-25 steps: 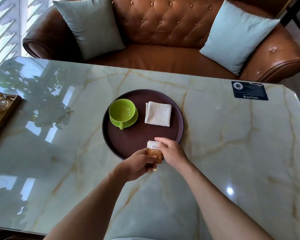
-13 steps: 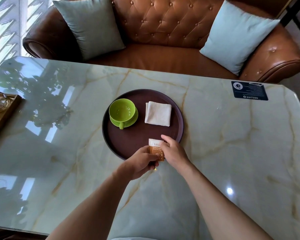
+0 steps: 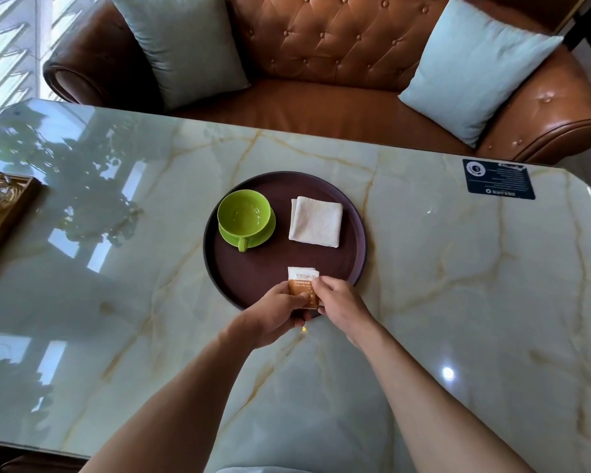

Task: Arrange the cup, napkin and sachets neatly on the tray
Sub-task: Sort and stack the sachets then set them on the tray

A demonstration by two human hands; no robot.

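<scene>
Green glazed cup on its matching saucer sits at about 10 o'clock on the round brown tray, upright, handle pointing toward 6 o'clock. The folded white napkin lies flat at about 2 o'clock on the tray, near the cup but apart from it, edges slightly skewed from the table edge. At 6 o'clock, over the tray's near rim, the sachets are held as a small stack, long axis running 12 to 6 o'clock, white band away from the person, orange part toward the wrists. The left hand pinches the stack's left edge with curled fingers; the right hand pinches its right edge, thumb on top. Whether the stack touches the tray cannot be told.
</scene>
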